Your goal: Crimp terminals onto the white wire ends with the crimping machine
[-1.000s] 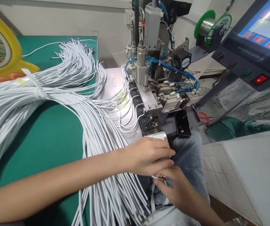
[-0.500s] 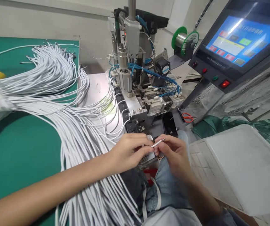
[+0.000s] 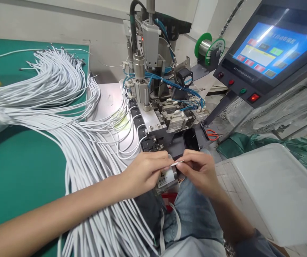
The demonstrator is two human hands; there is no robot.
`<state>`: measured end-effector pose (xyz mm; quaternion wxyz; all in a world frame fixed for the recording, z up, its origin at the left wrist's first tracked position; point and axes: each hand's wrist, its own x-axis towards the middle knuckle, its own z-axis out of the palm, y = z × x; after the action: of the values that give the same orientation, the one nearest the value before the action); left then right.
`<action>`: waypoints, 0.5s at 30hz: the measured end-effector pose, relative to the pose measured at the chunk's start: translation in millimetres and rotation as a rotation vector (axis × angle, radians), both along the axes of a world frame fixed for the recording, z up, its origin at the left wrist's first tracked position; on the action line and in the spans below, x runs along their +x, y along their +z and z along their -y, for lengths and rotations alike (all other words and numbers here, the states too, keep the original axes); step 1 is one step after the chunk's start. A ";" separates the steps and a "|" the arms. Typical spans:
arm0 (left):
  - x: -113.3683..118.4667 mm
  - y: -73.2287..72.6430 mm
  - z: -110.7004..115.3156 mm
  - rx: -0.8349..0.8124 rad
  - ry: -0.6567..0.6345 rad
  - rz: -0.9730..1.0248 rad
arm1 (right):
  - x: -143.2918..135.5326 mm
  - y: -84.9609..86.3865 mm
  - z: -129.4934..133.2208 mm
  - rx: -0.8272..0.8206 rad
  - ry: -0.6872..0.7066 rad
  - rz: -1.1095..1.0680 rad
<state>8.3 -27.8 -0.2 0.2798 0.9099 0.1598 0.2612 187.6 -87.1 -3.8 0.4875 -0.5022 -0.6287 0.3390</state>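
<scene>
Between my two hands is the end of a white cable (image 3: 174, 164), held just in front of the machine. My left hand (image 3: 146, 169) pinches the cable between thumb and fingertips. The fingers of my right hand (image 3: 200, 171) are closed on its tip, so the very end is mostly hidden. Left of my hands, a thick bundle of white cables (image 3: 89, 157) spreads over the table and down past my left forearm. Several cables run from it into a row of black clamps (image 3: 138, 122) on the machine's left side.
A soldering machine (image 3: 153, 92) with blue air tubes stands ahead, with a wire spool (image 3: 204, 47) behind. At right are a touch screen (image 3: 273, 50), red-handled scissors (image 3: 212, 135) and a white plastic bin (image 3: 276, 189). A green mat (image 3: 16, 171) covers the table at left.
My right fingers have moved in over the cable's tip, which stuck out past them before. My left hand keeps its pinch on the cable. The view has shifted slightly.
</scene>
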 end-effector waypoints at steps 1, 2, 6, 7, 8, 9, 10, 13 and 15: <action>-0.2 -0.8 -0.1 0.026 0.009 -0.006 | -0.2 -0.1 -0.8 0.003 -0.005 -0.008; -0.3 -1.7 0.1 0.046 0.020 -0.004 | -1.4 -1.2 -1.1 0.004 -0.018 -0.031; 0.1 -5.8 3.3 0.069 0.073 0.039 | -13.0 -13.5 -0.3 -0.038 -0.088 -0.210; 0.2 -6.7 4.2 0.070 0.081 0.052 | -16.7 -17.3 0.1 -0.051 -0.104 -0.251; 0.4 -7.5 5.0 0.072 0.088 0.062 | -20.2 -20.8 0.6 -0.058 -0.118 -0.278; 0.4 -8.2 5.5 0.079 0.094 0.070 | -23.4 -23.6 1.0 -0.052 -0.139 -0.286; 0.4 -8.5 5.8 0.093 0.101 0.073 | -25.9 -25.6 1.4 -0.035 -0.165 -0.265; -0.9 -7.0 5.2 0.230 0.147 0.037 | -28.3 -26.0 1.4 0.111 -0.261 -0.055; -2.5 -3.5 4.0 0.414 0.189 -0.043 | -24.8 -22.6 -0.3 0.215 -0.278 0.112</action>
<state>5.9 -31.8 -3.6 0.0581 0.9342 0.1932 0.2942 162.9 -86.8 -26.4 0.5447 -0.5474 -0.6120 0.1705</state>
